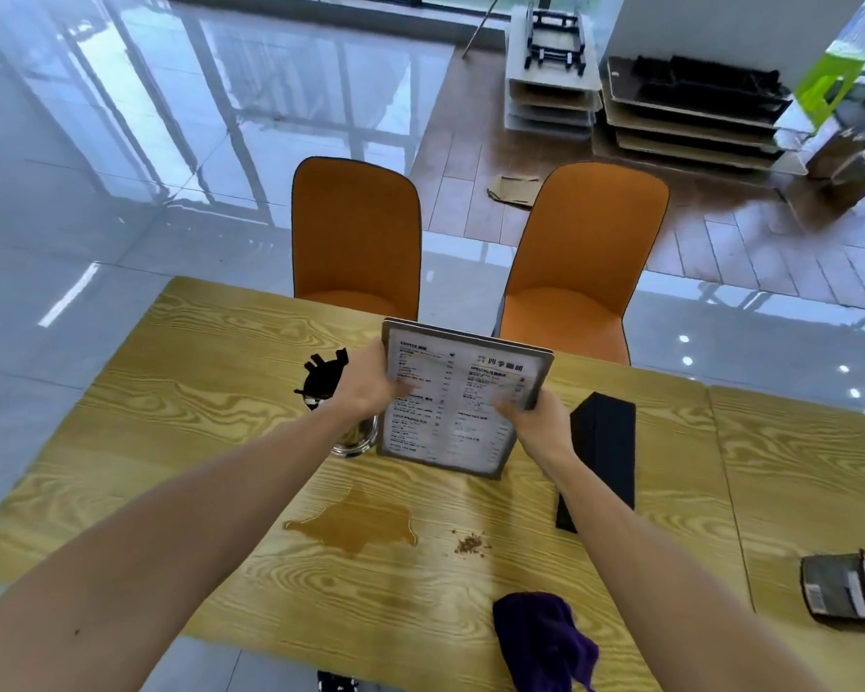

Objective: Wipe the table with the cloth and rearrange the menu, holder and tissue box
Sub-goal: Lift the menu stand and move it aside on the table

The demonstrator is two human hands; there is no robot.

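Note:
Both hands hold the framed menu (463, 402) tilted up above the far middle of the wooden table (181, 392). My left hand (370, 379) grips its left edge, and my right hand (533, 417) grips its right edge. Behind my left hand stands a shiny metal holder (353, 439) with black utensils sticking out, partly hidden by my wrist. A black tissue box (601, 457) lies to the right of the menu. A purple cloth (545, 639) lies crumpled at the near edge. A brown liquid spill (358, 526) and some brown crumbs (470, 544) mark the tabletop in front of me.
Two orange chairs (355, 232) (580, 262) stand at the table's far side. A second table (810, 472) adjoins on the right, with a dark overturned container (850, 591) lying on it. Stacked boards and a cart stand on the floor at the back right.

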